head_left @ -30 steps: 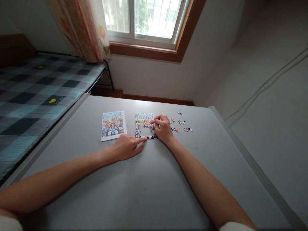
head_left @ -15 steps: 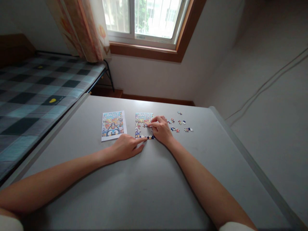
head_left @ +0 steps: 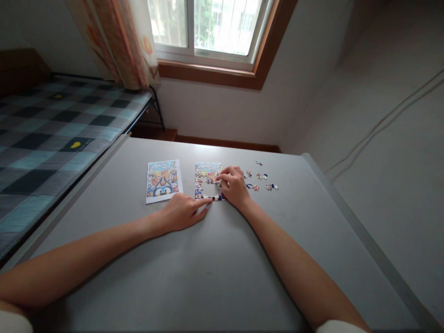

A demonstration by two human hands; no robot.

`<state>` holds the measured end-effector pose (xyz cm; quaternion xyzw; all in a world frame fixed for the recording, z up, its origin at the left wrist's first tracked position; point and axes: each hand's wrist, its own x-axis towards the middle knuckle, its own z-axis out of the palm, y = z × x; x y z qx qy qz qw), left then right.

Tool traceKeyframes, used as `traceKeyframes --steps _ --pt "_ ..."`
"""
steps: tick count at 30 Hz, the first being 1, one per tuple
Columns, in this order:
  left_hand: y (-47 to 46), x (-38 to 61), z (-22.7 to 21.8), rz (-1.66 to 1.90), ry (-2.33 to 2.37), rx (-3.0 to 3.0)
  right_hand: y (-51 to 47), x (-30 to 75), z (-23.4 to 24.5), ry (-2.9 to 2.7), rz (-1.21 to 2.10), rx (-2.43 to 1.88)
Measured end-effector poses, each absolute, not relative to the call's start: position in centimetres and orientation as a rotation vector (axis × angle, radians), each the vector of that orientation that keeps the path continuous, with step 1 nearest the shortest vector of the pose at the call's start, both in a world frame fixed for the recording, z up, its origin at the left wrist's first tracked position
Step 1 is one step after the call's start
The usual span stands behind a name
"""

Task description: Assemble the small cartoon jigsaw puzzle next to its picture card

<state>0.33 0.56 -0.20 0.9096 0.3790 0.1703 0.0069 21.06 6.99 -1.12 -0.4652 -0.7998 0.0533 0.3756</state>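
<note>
A partly assembled jigsaw puzzle (head_left: pixel 207 172) lies on the grey table, its top and left side filled and bare table showing in its lower middle. My left hand (head_left: pixel 182 210) rests flat at its lower left, index finger stretched out and touching the bottom row of pieces, thumb apart. Over the puzzle's right edge is my right hand (head_left: pixel 235 185), fingers bent but apart, the fingertips down at the pieces. It hides part of that edge, and I see no piece held in it. Left of the puzzle lies a printed reference picture (head_left: pixel 163 178).
Several loose puzzle pieces (head_left: pixel 272 187) lie right of my right hand, with one small group (head_left: pixel 259 163) farther back. The grey table (head_left: pixel 194 277) extends toward me. Beyond it are a bed with a checked cover (head_left: pixel 69 120), a curtain (head_left: pixel 118 41) and a window (head_left: pixel 222 27).
My right hand has drawn back slightly to the right, its fingertips moving from the puzzle's middle toward its right edge. My left hand stays in place.
</note>
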Motion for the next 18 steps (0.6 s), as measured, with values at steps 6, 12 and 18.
traceKeyframes --steps 6,12,18 --pt "0.61 0.28 -0.33 0.558 1.173 2.859 7.02 21.03 -1.21 -2.041 0.146 -1.200" --pt "0.63 0.22 -0.47 0.533 1.185 2.859 7.01 21.02 -1.20 -2.070 0.136 -1.184" --pt "0.67 0.22 -0.52 0.547 1.171 2.859 7.03 21.01 -1.18 -2.064 0.160 -1.185"
